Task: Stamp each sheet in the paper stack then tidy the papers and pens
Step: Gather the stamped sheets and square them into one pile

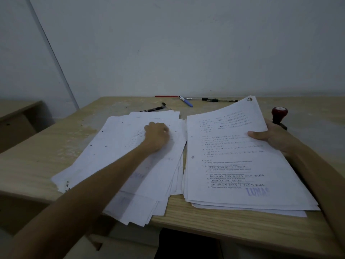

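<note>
Pressing down on the left pile (130, 156) with my left hand (157, 136), I am keeping that spread of sheets flat on the desk (205, 219); my fingers are curled under, knuckles up, but whether they are pinching a sheet I cannot tell from here. The left pile is fanning out loosely, its near corners hanging over the desk's front edge.

My right hand (270, 137) is gripping the right stack (233, 165) at its right edge, thumb lying on top of the printed page and fingers underneath, lifting the far end so the sheets are curving upward. The top sheet is showing a blue stamp mark (257, 191) near its bottom corner.

The stamp (279, 114), with its red knob, is standing on the desk just behind my right hand.

Pens are lying along the far edge by the wall: a red pen (167, 96), a blue pen (186, 101), black pens (218, 100) to their right, and two black markers (155, 108) just beyond the left pile.
</note>
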